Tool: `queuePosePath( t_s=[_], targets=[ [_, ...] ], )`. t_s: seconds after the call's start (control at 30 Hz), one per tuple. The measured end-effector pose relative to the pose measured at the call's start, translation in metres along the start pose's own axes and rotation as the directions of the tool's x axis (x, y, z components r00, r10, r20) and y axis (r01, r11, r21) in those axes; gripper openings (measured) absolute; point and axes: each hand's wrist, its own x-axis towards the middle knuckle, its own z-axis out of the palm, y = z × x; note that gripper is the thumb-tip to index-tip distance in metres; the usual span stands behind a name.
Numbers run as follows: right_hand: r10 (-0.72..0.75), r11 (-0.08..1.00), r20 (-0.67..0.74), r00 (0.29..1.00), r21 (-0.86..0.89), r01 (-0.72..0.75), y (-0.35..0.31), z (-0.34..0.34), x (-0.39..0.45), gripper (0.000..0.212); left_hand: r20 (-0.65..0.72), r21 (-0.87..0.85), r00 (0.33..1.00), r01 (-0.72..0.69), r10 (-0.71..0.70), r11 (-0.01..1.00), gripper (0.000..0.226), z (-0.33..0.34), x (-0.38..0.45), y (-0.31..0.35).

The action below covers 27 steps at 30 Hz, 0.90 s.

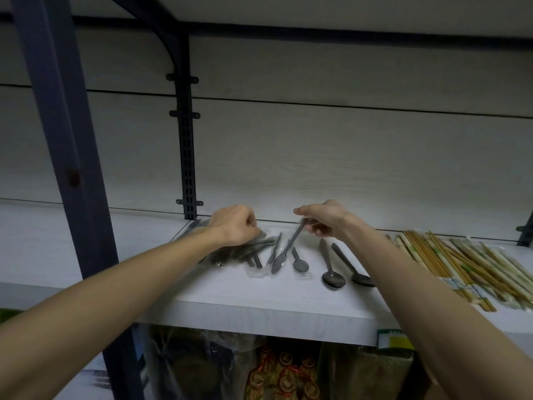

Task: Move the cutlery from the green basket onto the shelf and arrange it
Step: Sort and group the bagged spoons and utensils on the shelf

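The right hand [323, 219] pinched the handle end of a wrapped spoon [285, 252], fingers curled round it. The spoon hung from that grip at a slant, its long axis running down and toward the shelf's front edge, bowl end lowest and touching or almost touching the shelf [259, 301]. It lay between the pile [239, 252] on the left and three spoons [331, 267] already laid out on the right, their handles pointing to the back wall and their bowls to the front. To match them, I judged, the held spoon only needed lowering along the same line, and the right hand was the nearer one for that.

The left hand [236, 226] rested on the pile of wrapped cutlery, its fingers curled down into it; whether it actually gripped a piece I could not tell.

The shelf was a pale board with a pale panelled back wall [317, 157] and a dark slotted upright [186, 157] behind the left hand. Farther right lay a spread of wrapped chopsticks [461, 267]. A dark post [66, 140] stood at the left front. Bagged goods [274, 370] sat under the shelf. The green basket was not in sight.
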Motion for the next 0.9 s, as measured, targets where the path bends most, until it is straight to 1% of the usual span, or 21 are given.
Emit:
queuePosePath(
  t_s=[0.07, 0.1, 0.17, 0.2, 0.23, 0.27, 0.3, 0.33, 0.37, 0.4, 0.47, 0.5, 0.53, 0.63, 0.7, 0.73, 0.8, 0.83, 0.9],
  targets=[
    [-0.011, 0.993, -0.022, 1.000, 0.119, 0.013, -0.002, 0.004, 0.004, 0.037, 0.023, 0.007, 1.000, 0.002, -0.003, 1.000, 0.028, 0.001, -0.002, -0.007],
    [-0.013, 0.988, -0.006, 1.000, 0.155, 0.014, -0.003, 0.007, 0.006, 0.043, 0.026, 0.018, 1.000, -0.003, 0.002, 1.000, 0.028, 0.004, -0.002, -0.009],
    [-0.006, 0.984, 0.053, 0.999, 0.179, -0.003, -0.003, 0.013, 0.009, 0.052, 0.018, 0.063, 0.999, -0.032, 0.031, 0.998, 0.028, 0.008, -0.003, -0.013],
    [-0.004, 0.990, 0.065, 0.998, 0.142, -0.006, -0.002, 0.017, 0.010, 0.055, 0.011, 0.089, 0.999, -0.053, 0.053, 0.995, 0.029, 0.009, -0.003, -0.014],
    [-0.013, 0.999, 0.056, 0.998, 0.039, 0.011, 0.000, 0.021, 0.011, 0.057, 0.006, 0.112, 0.997, -0.072, 0.072, 0.991, 0.029, 0.010, -0.002, -0.014],
    [-0.045, 0.990, 0.033, 0.998, -0.130, 0.049, 0.004, 0.025, 0.012, 0.059, 0.007, 0.129, 0.996, -0.089, 0.089, 0.988, 0.029, 0.010, -0.002, -0.015],
    [-0.107, 0.943, 0.013, 0.994, -0.316, 0.105, 0.008, 0.029, 0.012, 0.060, 0.009, 0.139, 0.995, -0.104, 0.104, 0.985, 0.030, 0.009, -0.001, -0.015],
    [-0.184, 0.865, 0.008, 0.983, -0.473, 0.166, 0.013, 0.033, 0.011, 0.063, 0.008, 0.146, 0.993, -0.119, 0.119, 0.982, 0.030, 0.008, 0.000, -0.015],
    [-0.253, 0.786, 0.027, 0.967, -0.577, 0.222, 0.017, 0.038, 0.009, 0.063, 0.006, 0.155, 0.991, -0.136, 0.137, 0.978, 0.031, 0.008, 0.001, -0.016],
    [-0.294, 0.723, 0.060, 0.954, -0.638, 0.263, 0.021, 0.042, 0.007, 0.062, 0.007, 0.167, 0.988, -0.155, 0.156, 0.974, 0.031, 0.007, 0.002, -0.017],
    [-0.313, 0.628, 0.126, 0.941, -0.716, 0.304, 0.025, 0.048, 0.003, 0.055, 0.026, 0.178, 0.982, -0.189, 0.187, 0.966, 0.033, 0.006, 0.003, -0.018],
    [-0.308, 0.600, 0.146, 0.940, -0.738, 0.310, 0.027, 0.051, 0.002, 0.051, 0.044, 0.171, 0.980, -0.197, 0.192, 0.965, 0.035, 0.005, 0.004, -0.018],
    [-0.300, 0.593, 0.157, 0.941, -0.742, 0.313, 0.029, 0.052, 0.001, 0.047, 0.063, 0.164, 0.980, -0.199, 0.191, 0.966, 0.038, 0.005, 0.004, -0.018],
    [-0.306, 0.597, 0.193, 0.932, -0.723, 0.346, 0.031, 0.054, 0.000, 0.038, 0.104, 0.186, 0.974, -0.220, 0.203, 0.958, 0.040, 0.005, 0.003, -0.018],
    [-0.311, 0.574, 0.217, 0.925, -0.733, 0.365, 0.033, 0.055, 0.000, 0.032, 0.111, 0.192, 0.969, -0.240, 0.222, 0.952, 0.033, 0.003, 0.002, -0.019],
    [-0.317, 0.559, 0.220, 0.922, -0.742, 0.369, 0.033, 0.055, -0.001, 0.033, 0.109, 0.197, 0.967, -0.247, 0.230, 0.949, 0.028, 0.003, 0.001, -0.020],
    [-0.377, 0.508, 0.204, 0.903, -0.770, 0.386, 0.034, 0.055, -0.004, 0.040, 0.091, 0.217, 0.967, -0.254, 0.239, 0.943, 0.019, 0.001, 0.000, -0.020],
    [-0.426, 0.484, 0.202, 0.882, -0.773, 0.410, 0.033, 0.054, -0.005, 0.041, 0.080, 0.224, 0.968, -0.251, 0.239, 0.942, 0.016, 0.000, -0.001, -0.020],
    [-0.505, 0.446, 0.241, 0.829, -0.749, 0.490, 0.031, 0.055, -0.009, 0.033, 0.062, 0.218, 0.974, -0.228, 0.220, 0.949, 0.013, -0.001, -0.002, -0.021]
  ],
)
